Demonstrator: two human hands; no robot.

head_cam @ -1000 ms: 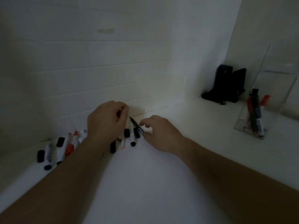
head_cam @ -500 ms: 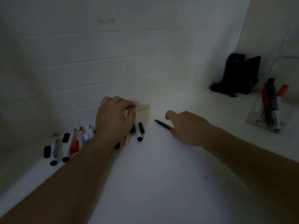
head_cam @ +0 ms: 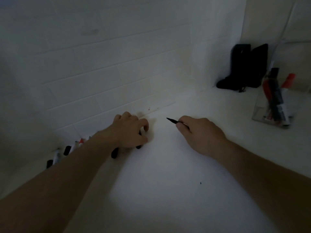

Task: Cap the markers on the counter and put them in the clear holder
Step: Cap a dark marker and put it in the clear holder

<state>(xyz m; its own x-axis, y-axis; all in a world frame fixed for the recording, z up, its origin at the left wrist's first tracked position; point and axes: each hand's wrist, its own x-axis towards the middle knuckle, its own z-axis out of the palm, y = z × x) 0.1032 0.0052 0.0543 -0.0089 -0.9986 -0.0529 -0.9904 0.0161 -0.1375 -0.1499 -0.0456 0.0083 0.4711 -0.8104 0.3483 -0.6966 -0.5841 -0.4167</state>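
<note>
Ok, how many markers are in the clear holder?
3 visible in the clear holder: red marker left, black-capped marker middle, red-capped marker right; blur may hide more.

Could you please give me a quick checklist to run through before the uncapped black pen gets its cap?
1. Pen held firmly: ok. The right hand pinches the thin black pen.
2. Tip exposed: ok, it points left, bare, clear of the counter.
3. Cap in hand: cannot tell. The left hand is curled over the markers on the counter; what it holds is hidden.
4. Matching cap located: cannot tell in this dim light.
5. Clear holder within view and upright: ok, markers already stand in it at far right.
6. Path to holder free: ok, bare counter lies between.
</note>
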